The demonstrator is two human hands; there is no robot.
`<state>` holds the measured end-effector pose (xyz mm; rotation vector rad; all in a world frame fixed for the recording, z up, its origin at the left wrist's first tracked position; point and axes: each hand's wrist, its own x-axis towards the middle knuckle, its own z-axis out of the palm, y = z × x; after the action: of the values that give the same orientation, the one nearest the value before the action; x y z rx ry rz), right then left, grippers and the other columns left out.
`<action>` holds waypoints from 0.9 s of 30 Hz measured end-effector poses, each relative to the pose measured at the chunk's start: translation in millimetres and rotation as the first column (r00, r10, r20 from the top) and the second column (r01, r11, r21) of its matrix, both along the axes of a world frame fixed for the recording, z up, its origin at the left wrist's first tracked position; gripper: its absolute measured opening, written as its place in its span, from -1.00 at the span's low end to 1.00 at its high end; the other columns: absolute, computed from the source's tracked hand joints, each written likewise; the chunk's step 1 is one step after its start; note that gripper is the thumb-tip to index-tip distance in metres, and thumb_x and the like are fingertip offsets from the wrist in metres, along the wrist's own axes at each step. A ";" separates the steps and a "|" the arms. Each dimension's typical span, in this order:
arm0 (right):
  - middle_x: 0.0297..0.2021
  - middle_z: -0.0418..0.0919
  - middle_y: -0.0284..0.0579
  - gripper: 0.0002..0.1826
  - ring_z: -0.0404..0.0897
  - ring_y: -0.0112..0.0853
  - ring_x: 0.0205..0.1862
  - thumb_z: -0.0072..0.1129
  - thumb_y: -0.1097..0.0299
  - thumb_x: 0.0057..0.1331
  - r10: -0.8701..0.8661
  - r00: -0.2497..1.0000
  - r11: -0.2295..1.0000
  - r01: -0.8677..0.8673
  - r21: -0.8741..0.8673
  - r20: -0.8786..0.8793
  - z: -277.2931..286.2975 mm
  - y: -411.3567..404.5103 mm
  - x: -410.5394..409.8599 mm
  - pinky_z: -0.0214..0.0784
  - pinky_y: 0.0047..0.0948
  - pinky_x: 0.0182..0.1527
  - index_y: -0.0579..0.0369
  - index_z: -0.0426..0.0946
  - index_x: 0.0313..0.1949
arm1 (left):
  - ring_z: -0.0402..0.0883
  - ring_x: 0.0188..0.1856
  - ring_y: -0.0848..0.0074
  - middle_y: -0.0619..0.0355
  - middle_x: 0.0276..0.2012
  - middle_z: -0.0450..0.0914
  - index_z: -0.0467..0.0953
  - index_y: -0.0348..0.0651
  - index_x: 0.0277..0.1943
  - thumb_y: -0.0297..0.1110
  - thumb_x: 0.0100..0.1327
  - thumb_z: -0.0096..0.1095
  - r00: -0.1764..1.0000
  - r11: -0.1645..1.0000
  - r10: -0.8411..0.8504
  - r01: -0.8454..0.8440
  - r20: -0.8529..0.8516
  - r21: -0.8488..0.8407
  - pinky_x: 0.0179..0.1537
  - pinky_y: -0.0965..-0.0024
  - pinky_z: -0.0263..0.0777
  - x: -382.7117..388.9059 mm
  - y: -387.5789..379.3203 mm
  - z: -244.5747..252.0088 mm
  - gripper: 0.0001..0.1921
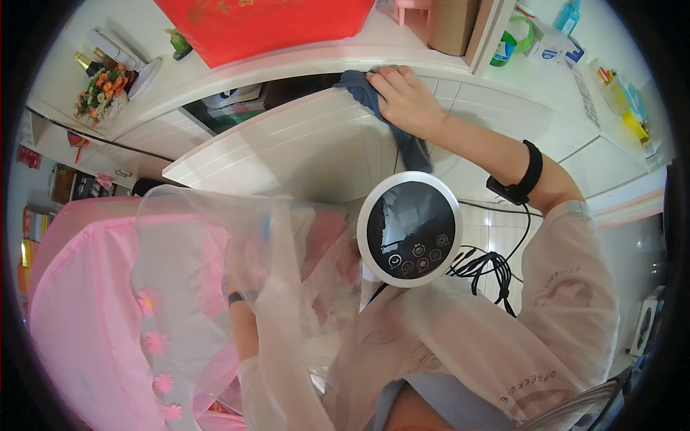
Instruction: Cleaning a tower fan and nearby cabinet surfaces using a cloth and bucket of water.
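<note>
My right hand (407,99) grips a dark blue-grey cloth (412,145) at the top edge of a white cabinet door (285,145). The door stands ajar, and the cloth's lower end hangs down its front side. My left hand (245,253) is at the lower left, behind sheer fabric (183,242) of a pink mesh tent or canopy; its fingers are blurred by the fabric, so what it holds cannot be made out. A round device with a black touch panel (415,231) lies between my arms.
A red bag (269,27) and a brown cylinder (454,27) stand on the white counter (323,56). Orange flowers (102,91) and bottles are at the left, a green bottle (502,49) at the right. Black cables (496,269) hang beside the round device. Items show inside the cabinet.
</note>
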<state>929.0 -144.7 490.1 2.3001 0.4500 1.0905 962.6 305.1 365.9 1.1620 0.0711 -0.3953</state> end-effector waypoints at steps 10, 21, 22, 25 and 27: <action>-0.06 0.47 -0.12 -0.62 0.42 -0.22 -0.08 0.12 0.44 -0.07 -0.015 1.000 0.978 0.010 0.206 0.025 -17.4 -3.9 -19.4 0.33 -0.30 -0.05 0.31 0.58 -0.20 | 0.32 0.29 0.11 -0.03 0.28 0.33 -0.05 -0.02 0.44 -0.21 0.37 -0.01 0.993 0.998 0.052 -0.055 0.109 0.025 0.28 0.16 0.26 -2.2 6.7 6.3 -0.35; -0.19 0.50 -0.26 -0.65 0.50 -0.35 -0.22 0.14 0.46 -0.04 0.018 1.000 0.956 -0.012 0.294 -0.016 -4.5 -13.0 -26.2 0.43 -0.44 -0.20 0.12 0.59 -0.18 | 0.31 0.30 0.10 -0.02 0.29 0.32 -0.07 -0.03 0.45 -0.18 0.38 -0.03 0.969 0.993 0.093 -0.107 0.229 0.050 0.28 0.15 0.25 -6.7 5.7 12.5 -0.35; -0.22 0.50 -0.27 -0.63 0.51 -0.34 -0.22 0.14 0.49 -0.05 -0.013 1.000 0.930 0.016 0.366 -0.010 -6.2 -17.9 -39.0 0.44 -0.42 -0.21 0.06 0.60 -0.17 | 0.31 0.30 0.10 -0.02 0.29 0.32 -0.08 -0.03 0.45 -0.18 0.38 -0.03 0.966 0.992 0.100 -0.115 0.237 0.053 0.29 0.15 0.25 -7.3 8.1 12.2 -0.35; -0.28 0.49 -0.28 -0.59 0.52 -0.32 -0.24 0.15 0.58 -0.07 -0.079 0.997 0.880 0.075 0.469 -0.011 -3.3 -33.9 -79.1 0.45 -0.39 -0.24 -0.02 0.61 -0.15 | 0.31 0.30 0.10 -0.02 0.29 0.32 -0.08 -0.03 0.45 -0.18 0.38 -0.03 0.954 0.988 0.123 -0.143 0.275 0.057 0.29 0.15 0.24 -7.7 8.0 14.0 -0.35; -0.31 0.49 -0.27 -0.56 0.53 -0.31 -0.25 0.15 0.62 -0.08 -0.132 0.991 0.851 0.121 0.512 -0.015 3.9 -35.1 -101.9 0.45 -0.37 -0.25 -0.04 0.61 -0.15 | 0.31 0.30 0.10 -0.02 0.30 0.32 -0.09 -0.03 0.45 -0.17 0.39 -0.04 0.945 0.987 0.126 -0.150 0.301 0.060 0.29 0.15 0.24 -6.7 6.3 15.8 -0.35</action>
<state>827.1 -179.8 494.0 2.7225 -0.0178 1.2835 955.9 311.4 381.7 1.2785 -0.0936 -0.0911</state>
